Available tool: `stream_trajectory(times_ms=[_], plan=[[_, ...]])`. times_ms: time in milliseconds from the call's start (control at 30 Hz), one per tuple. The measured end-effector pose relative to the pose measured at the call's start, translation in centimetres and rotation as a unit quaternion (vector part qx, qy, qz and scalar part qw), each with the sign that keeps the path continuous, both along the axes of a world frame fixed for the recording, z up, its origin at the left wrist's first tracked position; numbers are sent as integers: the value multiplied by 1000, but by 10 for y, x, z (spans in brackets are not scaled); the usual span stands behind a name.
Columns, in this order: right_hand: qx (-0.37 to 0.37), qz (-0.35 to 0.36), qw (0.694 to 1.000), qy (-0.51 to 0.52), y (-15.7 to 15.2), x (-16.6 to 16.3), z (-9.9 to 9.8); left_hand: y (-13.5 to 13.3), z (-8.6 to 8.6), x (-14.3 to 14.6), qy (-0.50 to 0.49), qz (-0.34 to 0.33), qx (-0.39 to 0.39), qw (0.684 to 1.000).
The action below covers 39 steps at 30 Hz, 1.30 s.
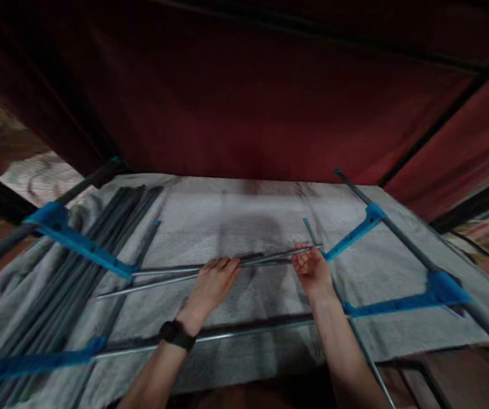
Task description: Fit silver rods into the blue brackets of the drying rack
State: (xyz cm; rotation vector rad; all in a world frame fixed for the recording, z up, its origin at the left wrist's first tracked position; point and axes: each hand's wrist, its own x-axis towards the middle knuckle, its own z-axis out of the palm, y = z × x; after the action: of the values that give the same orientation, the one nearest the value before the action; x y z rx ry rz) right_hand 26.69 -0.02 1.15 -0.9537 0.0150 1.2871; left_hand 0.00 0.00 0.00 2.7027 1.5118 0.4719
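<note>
Near the middle of the cloth-covered surface, my left hand (pixel 215 282) is wrapped over a thin metal tube (pixel 142 286) from above. That tube runs slantwise and crosses a second metal tube (pixel 165 270) fixed between the blue brackets. Toward the tube's right end, my right hand (pixel 310 266) is palm up with its fingers curled around it. A blue plastic bracket (pixel 352 234) lies just right of that hand. Another blue bracket (pixel 86 247) stands at the left end of the fixed tube. A lower crossbar (pixel 253 332) runs nearer to me.
Several long grey tubes (pixel 112 227) lie bundled at the left. A nearer blue bracket (pixel 397 304) joins a thick grey pole (pixel 410 244) at the right. Pale cloth (pixel 265 210) covers the surface, and a dark red sheet (pixel 248 102) hangs behind it.
</note>
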Motion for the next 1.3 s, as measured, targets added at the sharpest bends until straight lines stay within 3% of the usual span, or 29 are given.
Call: stream_trajectory(times_ms=[1300], plan=[[-10, -2, 1000, 2, 1, 2, -3, -1, 8, 1, -9, 2, -22, 1000]])
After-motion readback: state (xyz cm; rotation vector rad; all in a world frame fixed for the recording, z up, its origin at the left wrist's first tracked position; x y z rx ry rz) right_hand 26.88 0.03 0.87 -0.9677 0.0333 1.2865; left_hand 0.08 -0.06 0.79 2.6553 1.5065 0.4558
